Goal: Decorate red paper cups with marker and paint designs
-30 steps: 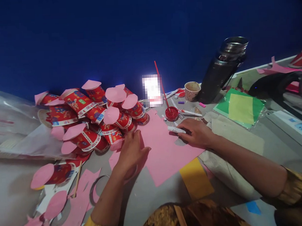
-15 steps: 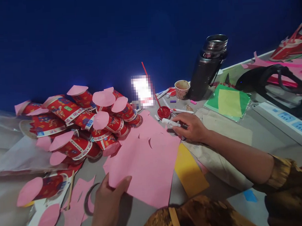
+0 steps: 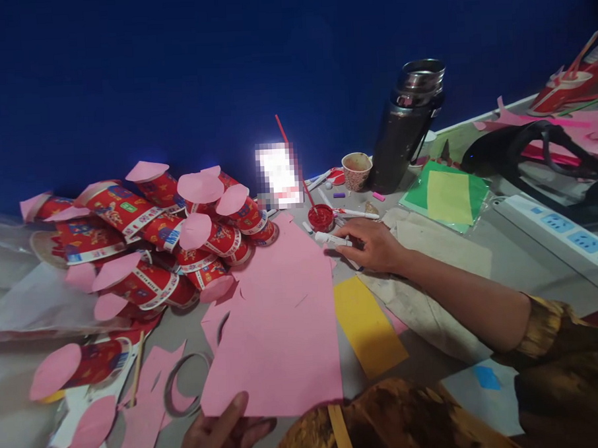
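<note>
A large pink sheet of paper (image 3: 279,337) lies in the middle of the table, with a few small curved cuts or marks on it. My left hand (image 3: 221,425) pinches its lower left corner, thumb on top and fingers underneath. Just past the sheet's right edge, my right hand (image 3: 376,246) grips a white marker (image 3: 332,240) that points left. Close to that hand stands a small open pot of red paint (image 3: 321,218) with a red stick in it. A grey tape roll (image 3: 186,385) rests beside my left hand on pink paper offcuts (image 3: 146,396).
Red paper cups (image 3: 155,283) with pink paper discs are heaped on the left. Behind are a glowing, blurred-out screen (image 3: 278,175), a patterned cup (image 3: 357,170) and a dark flask (image 3: 404,127). Yellow paper (image 3: 370,326), cloth (image 3: 433,251) and a power strip (image 3: 557,236) lie to the right.
My left hand has come down towards me, and the pink sheet has turned and slid nearer. More of the tape roll shows. My right hand still holds the marker in nearly the same spot.
</note>
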{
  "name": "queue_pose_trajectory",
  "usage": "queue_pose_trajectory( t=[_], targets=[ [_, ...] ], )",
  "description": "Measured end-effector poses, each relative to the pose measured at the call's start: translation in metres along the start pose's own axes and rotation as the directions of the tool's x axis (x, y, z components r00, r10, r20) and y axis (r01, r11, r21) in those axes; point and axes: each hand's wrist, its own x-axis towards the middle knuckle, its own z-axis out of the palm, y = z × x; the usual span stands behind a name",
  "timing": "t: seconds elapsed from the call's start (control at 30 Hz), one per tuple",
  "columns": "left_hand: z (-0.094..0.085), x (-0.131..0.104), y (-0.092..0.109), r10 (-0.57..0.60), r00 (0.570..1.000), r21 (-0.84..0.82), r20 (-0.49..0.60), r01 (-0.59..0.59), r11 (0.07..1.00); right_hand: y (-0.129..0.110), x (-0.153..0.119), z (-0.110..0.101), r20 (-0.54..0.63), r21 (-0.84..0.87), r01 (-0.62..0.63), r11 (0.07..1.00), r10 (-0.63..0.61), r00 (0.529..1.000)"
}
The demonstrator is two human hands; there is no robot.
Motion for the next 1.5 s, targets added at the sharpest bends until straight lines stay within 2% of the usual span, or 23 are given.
queue_pose_trajectory(
  t=[0.07,0.13,0.2,0.23,0.3,0.37,0.4,0.43,0.5,0.6,0.67,0.73,0.83,0.97,1.0,1.07,1.13,1.23,1.33,1.4,1.5],
  targets=[
    [0.001,-0.01,0.001,0.018,0.997,0.146,0.08,-0.029,0.989,0.0,-0.002,0.0,0.026,0.003,0.007,1.0,-0.007,1.0],
    [0.003,-0.016,0.008,0.024,0.977,0.303,0.21,-0.088,0.949,-0.001,-0.004,0.001,0.047,0.003,0.003,1.0,-0.003,0.999],
    [0.001,-0.014,0.023,0.061,0.936,0.461,0.348,-0.227,0.858,-0.002,-0.005,0.002,0.06,0.001,-0.005,1.0,0.005,0.998],
    [-0.003,-0.01,0.032,0.114,0.914,0.544,0.389,-0.327,0.773,-0.003,-0.005,0.002,0.068,0.002,-0.007,1.0,0.007,0.998],
    [-0.012,0.001,0.051,0.282,0.86,0.673,0.426,-0.509,0.536,-0.003,-0.005,0.002,0.089,0.003,-0.007,1.0,0.007,0.996],
    [-0.016,0.014,0.065,0.516,0.784,0.759,0.346,-0.557,0.336,-0.004,-0.005,0.002,0.117,0.001,-0.001,1.0,0.001,0.993],
    [-0.015,0.021,0.068,0.57,0.742,0.798,0.352,-0.557,0.233,-0.003,-0.005,0.002,0.127,-0.001,0.004,1.0,-0.004,0.992],
    [-0.012,0.026,0.069,0.597,0.718,0.832,0.359,-0.536,0.144,-0.003,-0.005,0.002,0.133,-0.002,0.009,1.0,-0.009,0.991],
    [-0.003,0.033,0.067,0.593,0.698,0.86,0.402,-0.51,0.016,-0.002,-0.004,0.002,0.131,0.0,0.017,1.0,-0.017,0.991],
    [0.004,0.037,0.064,0.606,0.668,0.863,0.432,-0.501,-0.062,-0.001,-0.004,0.001,0.126,0.003,0.013,1.0,-0.013,0.992],
    [0.001,0.036,0.065,0.656,0.639,0.87,0.401,-0.49,-0.056,0.0,-0.004,0.001,0.133,0.001,0.008,1.0,-0.008,0.991],
    [-0.004,0.033,0.069,0.684,0.644,0.892,0.343,-0.451,-0.022,0.001,-0.004,0.001,0.139,-0.001,0.003,1.0,-0.003,0.99],
    [-0.005,0.026,0.073,0.663,0.694,0.921,0.28,-0.389,0.018,0.0,-0.004,0.002,0.139,0.002,-0.003,1.0,0.003,0.99],
    [0.01,0.015,0.07,0.666,0.71,0.92,0.228,-0.381,0.092,-0.002,-0.004,0.001,0.131,-0.005,-0.006,1.0,0.006,0.991],
    [0.015,0.013,0.069,0.644,0.731,0.914,0.228,-0.388,0.117,-0.003,-0.004,0.001,0.128,-0.006,-0.005,1.0,0.006,0.992],
    [0.025,0.007,0.066,0.552,0.798,0.908,0.241,-0.386,0.163,-0.003,-0.004,0.001,0.128,-0.004,-0.007,1.0,0.007,0.992],
    [0.033,0.003,0.063,0.49,0.847,0.925,0.209,-0.333,0.182,-0.003,-0.005,0.001,0.139,0.001,-0.011,1.0,0.01,0.99],
    [0.04,0.0,0.058,0.443,0.874,0.92,0.201,-0.324,0.221,-0.002,-0.006,0.001,0.151,-0.001,-0.009,1.0,0.009,0.989],
    [0.042,0.002,0.055,0.429,0.877,0.889,0.217,-0.359,0.284,0.0,-0.007,0.002,0.154,0.007,-0.004,1.0,0.003,0.988],
    [0.042,0.004,0.056,0.445,0.876,0.871,0.183,-0.355,0.34,0.0,-0.007,0.003,0.159,0.016,0.001,1.0,-0.003,0.987],
    [0.041,0.008,0.061,0.407,0.907,0.851,0.109,-0.297,0.433,-0.001,-0.006,0.003,0.165,0.01,0.009,1.0,-0.011,0.986]
  ],
)
